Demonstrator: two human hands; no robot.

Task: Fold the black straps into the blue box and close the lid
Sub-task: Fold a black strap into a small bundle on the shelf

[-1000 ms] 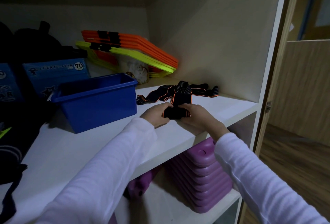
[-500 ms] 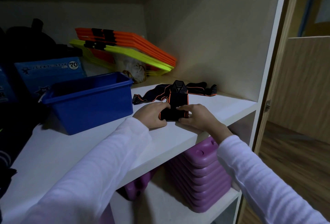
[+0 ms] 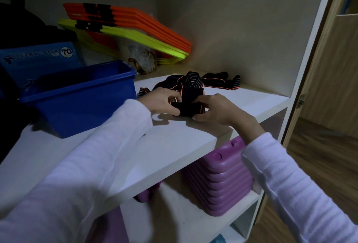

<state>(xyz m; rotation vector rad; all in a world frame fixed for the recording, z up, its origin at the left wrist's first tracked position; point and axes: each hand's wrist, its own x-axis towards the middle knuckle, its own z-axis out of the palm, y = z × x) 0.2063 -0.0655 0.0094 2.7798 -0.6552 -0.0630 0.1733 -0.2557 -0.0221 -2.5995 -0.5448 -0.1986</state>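
On the white shelf, both hands pinch a folded bundle of the black straps, left hand and right hand closed on its ends; loose lengths trail far and right. The open blue box sits left; its contents can't be seen. A blue package behind reads "70".

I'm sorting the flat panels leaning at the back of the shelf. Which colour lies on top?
The orange panels lie on top; the yellow-green panels sit beneath them. Both stacks carry black clips near their left end.
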